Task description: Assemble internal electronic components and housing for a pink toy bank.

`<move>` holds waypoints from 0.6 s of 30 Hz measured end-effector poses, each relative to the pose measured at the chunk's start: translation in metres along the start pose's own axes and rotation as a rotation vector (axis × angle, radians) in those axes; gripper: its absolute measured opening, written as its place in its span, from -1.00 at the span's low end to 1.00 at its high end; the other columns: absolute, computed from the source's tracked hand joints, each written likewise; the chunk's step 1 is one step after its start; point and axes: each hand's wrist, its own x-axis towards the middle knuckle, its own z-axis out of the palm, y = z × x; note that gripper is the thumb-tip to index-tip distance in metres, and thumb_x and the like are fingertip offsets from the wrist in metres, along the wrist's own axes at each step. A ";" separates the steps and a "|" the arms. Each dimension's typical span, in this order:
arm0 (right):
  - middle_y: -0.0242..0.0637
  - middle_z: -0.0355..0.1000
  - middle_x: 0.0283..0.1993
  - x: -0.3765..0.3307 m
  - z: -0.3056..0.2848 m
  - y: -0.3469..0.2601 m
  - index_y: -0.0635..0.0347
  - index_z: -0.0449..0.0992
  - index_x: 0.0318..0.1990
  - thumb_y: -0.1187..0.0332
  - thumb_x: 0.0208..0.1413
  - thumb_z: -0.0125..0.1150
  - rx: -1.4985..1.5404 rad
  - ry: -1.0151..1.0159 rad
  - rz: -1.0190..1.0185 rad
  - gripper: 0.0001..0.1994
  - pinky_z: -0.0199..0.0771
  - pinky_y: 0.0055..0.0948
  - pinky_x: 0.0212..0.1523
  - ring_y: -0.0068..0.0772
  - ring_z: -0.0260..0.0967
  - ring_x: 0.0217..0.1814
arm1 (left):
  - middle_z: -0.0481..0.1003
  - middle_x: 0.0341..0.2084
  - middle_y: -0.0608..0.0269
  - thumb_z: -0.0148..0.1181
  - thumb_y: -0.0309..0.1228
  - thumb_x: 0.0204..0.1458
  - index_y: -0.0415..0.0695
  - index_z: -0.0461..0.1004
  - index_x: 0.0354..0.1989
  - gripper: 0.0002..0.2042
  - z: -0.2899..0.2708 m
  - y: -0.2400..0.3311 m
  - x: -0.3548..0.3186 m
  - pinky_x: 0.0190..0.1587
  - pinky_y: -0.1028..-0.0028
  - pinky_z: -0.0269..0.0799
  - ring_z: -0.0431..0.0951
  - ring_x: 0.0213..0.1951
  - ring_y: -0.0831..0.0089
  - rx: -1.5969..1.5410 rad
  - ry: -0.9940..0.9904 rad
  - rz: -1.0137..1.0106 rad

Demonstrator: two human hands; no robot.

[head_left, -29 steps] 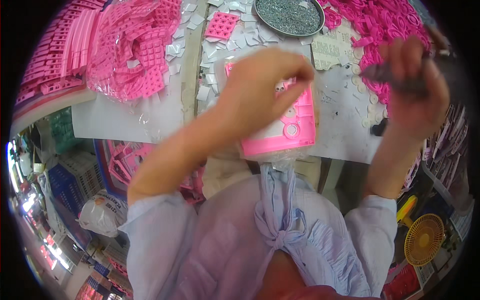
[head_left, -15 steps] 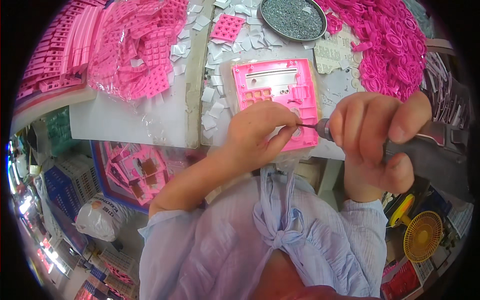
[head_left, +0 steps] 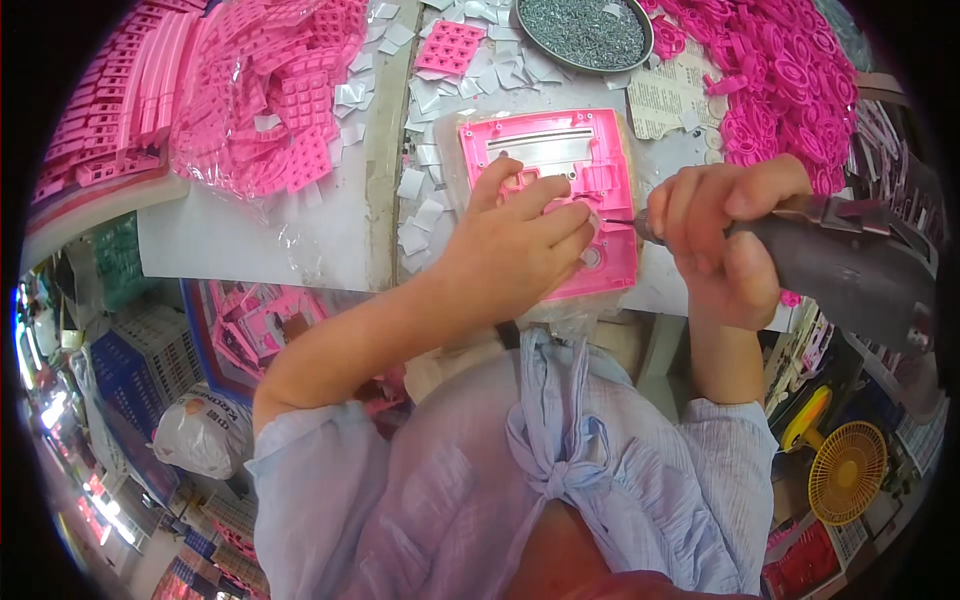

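A pink plastic housing (head_left: 622,205) lies on the white table in front of me, on clear plastic film. It has a silvery window strip (head_left: 548,148) and square openings in it. My left hand (head_left: 520,235) rests across its lower left part with fingers stretched out and spread; the thumb is mostly hidden. Wrapped in my right hand (head_left: 722,225) is a dark electric screwdriver (head_left: 845,262), held level from the right. Its thin bit (head_left: 620,222) points left over the housing, close to my left fingertips. Whether the tip touches a screw is too small to tell.
A round dish of small metal screws (head_left: 585,35) stands beyond the housing. Pink parts are heaped at the far right (head_left: 775,90) and in a clear bag (head_left: 265,100) at far left. White paper squares (head_left: 412,238) are scattered between. A yellow fan (head_left: 847,472) sits lower right.
My left hand has gone from pinching at the bit's tip to spreading its fingers over the housing. The screwdriver in my right hand has shifted slightly away from me, its body tilting.
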 end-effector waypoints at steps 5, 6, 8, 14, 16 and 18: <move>-0.44 0.22 -0.60 -0.005 0.004 0.014 0.09 0.26 -0.13 0.28 0.26 0.21 0.041 0.012 0.024 -0.76 0.27 -0.34 -0.46 -0.52 0.16 -0.58 | 0.53 -0.11 0.52 0.29 -0.27 0.00 0.05 0.64 -0.12 -0.74 -0.005 -0.005 0.001 0.32 -0.05 0.01 0.47 0.10 0.48 0.116 -0.020 0.086; -0.43 0.22 -0.60 -0.006 0.005 0.016 0.10 0.25 -0.14 0.29 0.26 0.21 0.051 0.013 0.019 -0.76 0.28 -0.34 -0.46 -0.51 0.16 -0.58 | 0.53 -0.11 0.52 0.28 -0.28 0.01 0.05 0.64 -0.11 -0.75 -0.007 -0.007 0.000 0.33 -0.06 0.00 0.47 0.11 0.48 0.109 -0.028 0.101; -0.39 0.24 -0.60 -0.014 -0.004 0.032 0.12 0.25 -0.16 0.32 0.24 0.23 0.049 -0.011 -0.031 -0.76 0.30 -0.32 -0.46 -0.49 0.18 -0.58 | 0.53 -0.11 0.51 0.24 -0.29 0.02 0.06 0.64 -0.15 -0.78 -0.009 -0.013 0.000 0.35 -0.08 -0.02 0.47 0.12 0.49 0.139 -0.026 0.151; -0.31 0.31 -0.57 -0.013 0.008 0.040 0.14 0.25 -0.21 0.44 0.19 0.26 -0.118 -0.096 -0.073 -0.77 0.38 -0.31 -0.42 -0.43 0.23 -0.57 | 0.54 -0.21 0.38 0.17 -0.34 0.00 -0.07 0.62 -0.23 -0.80 -0.013 -0.014 0.000 0.39 -0.03 0.04 0.44 0.10 0.36 0.069 -0.061 0.209; -0.31 0.31 -0.56 -0.011 0.010 0.044 0.14 0.27 -0.22 0.45 0.18 0.28 -0.104 -0.135 -0.084 -0.77 0.37 -0.33 -0.43 -0.43 0.23 -0.58 | 0.53 -0.24 0.34 0.16 -0.34 -0.03 -0.09 0.62 -0.24 -0.79 -0.017 -0.012 0.001 0.38 -0.02 0.06 0.44 0.08 0.33 0.095 -0.063 0.237; -0.33 0.31 -0.57 -0.016 -0.004 0.062 0.15 0.28 -0.23 0.43 0.17 0.31 -0.008 -0.178 -0.064 -0.76 0.35 -0.33 -0.46 -0.45 0.23 -0.58 | 0.53 -0.28 0.30 0.15 -0.34 -0.05 -0.11 0.61 -0.26 -0.78 -0.009 -0.005 -0.001 0.36 -0.02 0.10 0.43 0.06 0.30 0.134 -0.023 0.270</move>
